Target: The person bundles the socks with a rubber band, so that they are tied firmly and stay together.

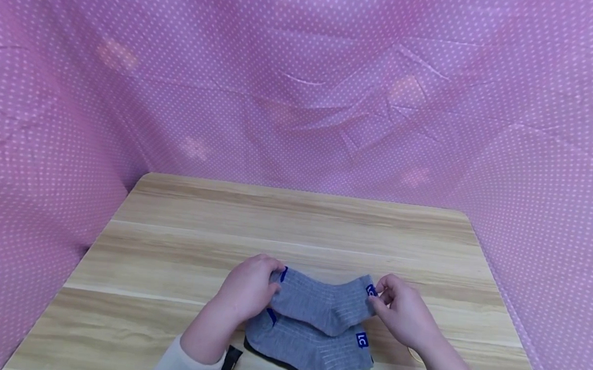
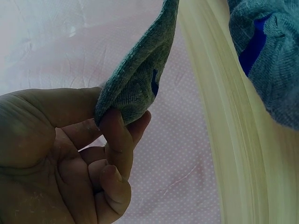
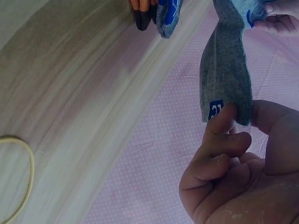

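A grey ribbed sock [image 1: 316, 298] with blue patches is stretched sideways between my two hands. My left hand [image 1: 251, 286] pinches its toe end between thumb and fingers, as the left wrist view also shows. At the cuff, beside a blue "LC" label [image 3: 216, 108], my right hand [image 1: 406, 308] pinches the other end. Below it in the head view lies a second grey sock [image 1: 303, 347], its upper part overlapped by the held one. A dark edge [image 1: 281, 363] shows under that second sock; the right wrist view shows orange and black fabric [image 3: 142, 14] there.
A thin yellowish band [image 3: 32, 172] lies on the wooden table [image 1: 199, 213] by my right forearm, which partly hides it. Pink dotted cloth [image 1: 299, 123] hangs behind the table and along both sides. A black strap [image 1: 231, 361] is at my left wrist.
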The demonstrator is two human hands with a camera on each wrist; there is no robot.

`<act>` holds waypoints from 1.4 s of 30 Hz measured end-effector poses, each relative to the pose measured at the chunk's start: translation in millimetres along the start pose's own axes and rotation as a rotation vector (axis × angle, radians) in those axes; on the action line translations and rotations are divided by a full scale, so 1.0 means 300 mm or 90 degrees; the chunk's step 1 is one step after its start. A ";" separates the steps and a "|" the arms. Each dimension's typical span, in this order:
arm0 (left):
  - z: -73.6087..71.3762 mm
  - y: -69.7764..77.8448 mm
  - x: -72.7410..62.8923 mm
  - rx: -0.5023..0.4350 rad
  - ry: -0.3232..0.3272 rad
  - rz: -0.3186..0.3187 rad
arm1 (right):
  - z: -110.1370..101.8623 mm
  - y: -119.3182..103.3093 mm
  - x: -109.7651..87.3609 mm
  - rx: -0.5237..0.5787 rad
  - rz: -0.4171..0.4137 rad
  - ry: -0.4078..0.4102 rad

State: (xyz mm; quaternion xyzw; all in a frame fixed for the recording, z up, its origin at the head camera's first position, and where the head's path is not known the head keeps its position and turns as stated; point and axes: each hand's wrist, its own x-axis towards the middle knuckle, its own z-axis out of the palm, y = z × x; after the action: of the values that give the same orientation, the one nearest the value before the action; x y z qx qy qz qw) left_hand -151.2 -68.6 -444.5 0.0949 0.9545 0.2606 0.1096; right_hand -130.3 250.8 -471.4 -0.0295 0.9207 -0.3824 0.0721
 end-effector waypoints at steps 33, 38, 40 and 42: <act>-0.014 -0.042 -0.010 -0.042 0.038 0.016 | 0.003 -0.018 -0.013 0.017 -0.022 0.002; -0.015 -0.049 -0.010 -0.054 0.059 0.015 | 0.001 -0.021 -0.017 0.014 -0.026 0.007; -0.016 -0.049 -0.011 -0.058 0.065 0.012 | 0.002 -0.022 -0.019 0.010 -0.029 0.011; -0.017 -0.050 -0.011 -0.059 0.071 0.011 | 0.001 -0.022 -0.023 0.007 -0.033 0.015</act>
State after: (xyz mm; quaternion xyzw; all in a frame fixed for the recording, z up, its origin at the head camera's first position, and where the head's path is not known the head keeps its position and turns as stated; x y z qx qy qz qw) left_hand -151.3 -84.4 -447.5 0.0833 0.9453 0.3100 0.0581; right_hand -123.5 246.6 -466.2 -0.0485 0.9182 -0.3897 0.0516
